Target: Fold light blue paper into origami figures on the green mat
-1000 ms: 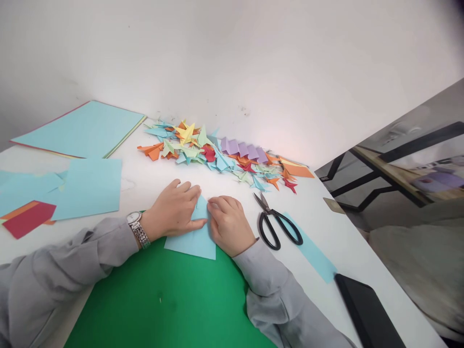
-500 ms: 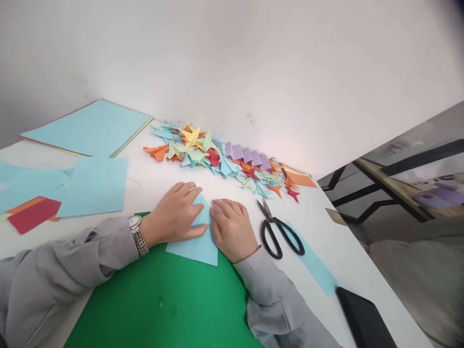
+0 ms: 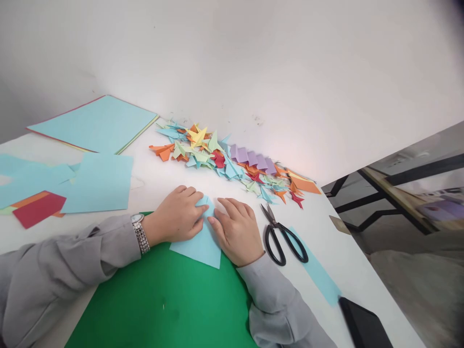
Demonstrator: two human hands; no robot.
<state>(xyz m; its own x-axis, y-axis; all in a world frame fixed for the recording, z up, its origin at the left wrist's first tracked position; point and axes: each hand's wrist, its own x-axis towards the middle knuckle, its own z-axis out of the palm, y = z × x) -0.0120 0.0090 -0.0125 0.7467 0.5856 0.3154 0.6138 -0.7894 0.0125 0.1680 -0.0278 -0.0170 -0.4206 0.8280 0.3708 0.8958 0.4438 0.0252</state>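
A light blue sheet of paper (image 3: pixel 203 246), its top end folded to a point, lies at the upper edge of a green mat (image 3: pixel 159 299). My left hand (image 3: pixel 181 214) rests on the paper's left side, fingers curled and pressed on it. On the right edge of the sheet lies my right hand (image 3: pixel 237 227), its thumb and fingers apart and touching the paper. Black-handled scissors (image 3: pixel 277 229) lie partly open just right of my right hand. Part of the paper is hidden under both hands.
Many small folded paper pieces (image 3: pixel 232 166) line the wall. A stack of large sheets (image 3: pixel 97 123) and loose blue sheets (image 3: pixel 105 183) lie left. A blue strip (image 3: pixel 322 275) and a black device (image 3: pixel 364 321) lie right.
The whole view has shifted slightly. My right thumb has moved over toward the paper's middle, and my left thumb has drawn in closer to the other fingers.
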